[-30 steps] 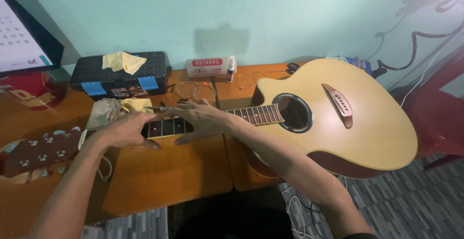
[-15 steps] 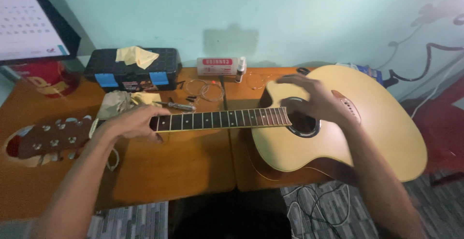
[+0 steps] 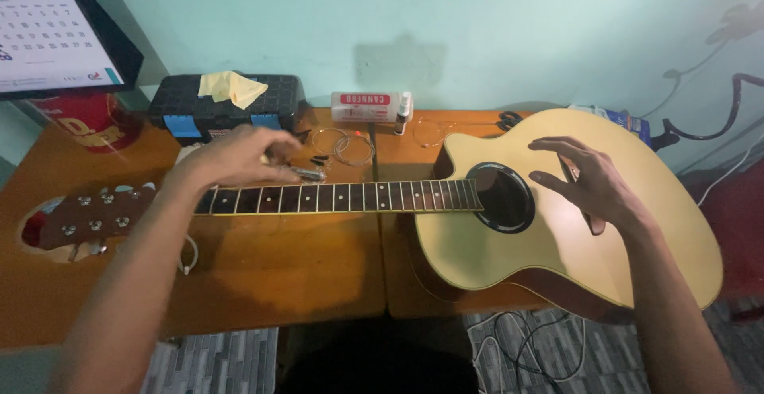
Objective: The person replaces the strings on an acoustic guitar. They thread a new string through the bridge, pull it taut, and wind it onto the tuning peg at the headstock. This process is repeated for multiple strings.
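A pale acoustic guitar [image 3: 493, 251] lies flat on the wooden table [image 3: 278, 275], its neck [image 3: 374, 197] pointing left and its headstock [image 3: 87, 215] near the table's left end. My left hand [image 3: 235, 157] rests over the upper frets, fingers stretched toward a small metal tool [image 3: 310, 175] lying just beyond the neck. My right hand [image 3: 589, 179] hovers over the guitar top beside the sound hole [image 3: 501, 197], fingers spread, holding nothing and covering most of the bridge. No strings show on the neck.
Coiled strings [image 3: 350, 147] lie behind the neck. Along the wall stand a black toolbox [image 3: 227, 107] with a yellow cloth [image 3: 231, 87], a white box [image 3: 362, 106] and a small bottle [image 3: 403, 113]. A calendar [image 3: 48, 36] hangs left. Cables [image 3: 517, 338] lie on the floor.
My right hand has moved right, from the neck across the sound hole to above the bridge. My left hand has shifted slightly right along the neck toward the metal tool.
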